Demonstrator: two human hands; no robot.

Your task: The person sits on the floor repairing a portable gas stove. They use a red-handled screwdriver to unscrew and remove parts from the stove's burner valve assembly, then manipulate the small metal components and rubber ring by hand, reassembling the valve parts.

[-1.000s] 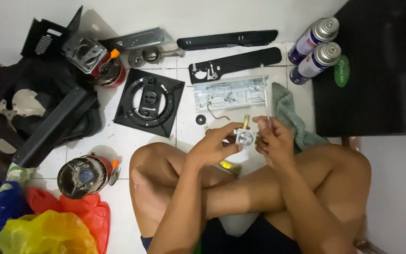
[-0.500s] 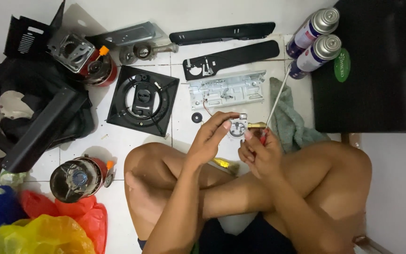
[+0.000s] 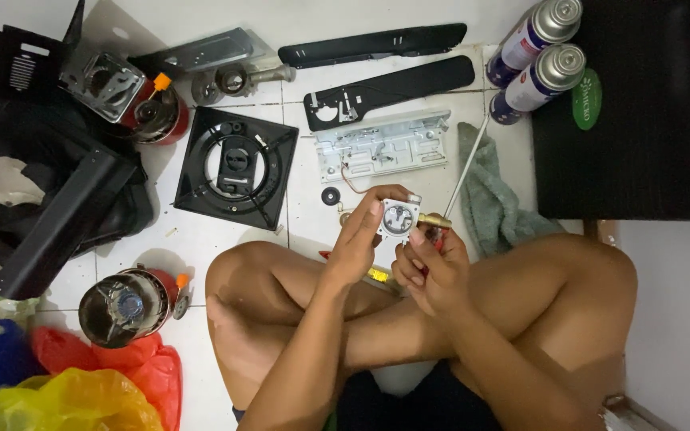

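Note:
I sit cross-legged on a white tiled floor. My left hand (image 3: 361, 235) holds a small round silver metal part (image 3: 398, 217) with a brass fitting on its right side, raised above my legs. My right hand (image 3: 429, 267) grips a red-handled tool against that part; its thin metal shaft (image 3: 466, 168) runs up and to the right. Both hands are close together, touching the part.
Stove pieces lie ahead: a black square burner plate (image 3: 235, 166), a silver metal panel (image 3: 382, 145), two long black strips (image 3: 377, 44), a small black knob (image 3: 330, 195). Two gas canisters (image 3: 537, 52) stand far right by a black box (image 3: 640, 104). A grey cloth (image 3: 493, 195), another canister (image 3: 125, 305), coloured plastic bags (image 3: 65, 391).
The hands drew the part slightly closer together and steadied; the tool's shaft now points up-right from the part. The view shifted a little to the right.

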